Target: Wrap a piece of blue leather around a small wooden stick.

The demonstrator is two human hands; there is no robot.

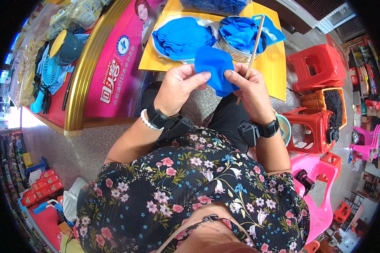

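A blue petal-shaped piece of cloth (214,67) is pinched between both of my hands. My left hand (180,86) grips its left edge with thumb and fingers. My right hand (250,90) holds its right edge together with a thin wooden stick (255,46) that points up and away. Just beyond my hands, an orange-yellow board (270,63) carries a plate heaped with blue petals (180,36) and a round metal tin (240,38) filled with more blue pieces.
A pink counter with a gold rim (88,63) stands at my left, with a small teal fan (55,63) on it. Red plastic stools (314,67) and an orange basket (325,103) are at my right. A pink plastic chair (321,185) is beside me.
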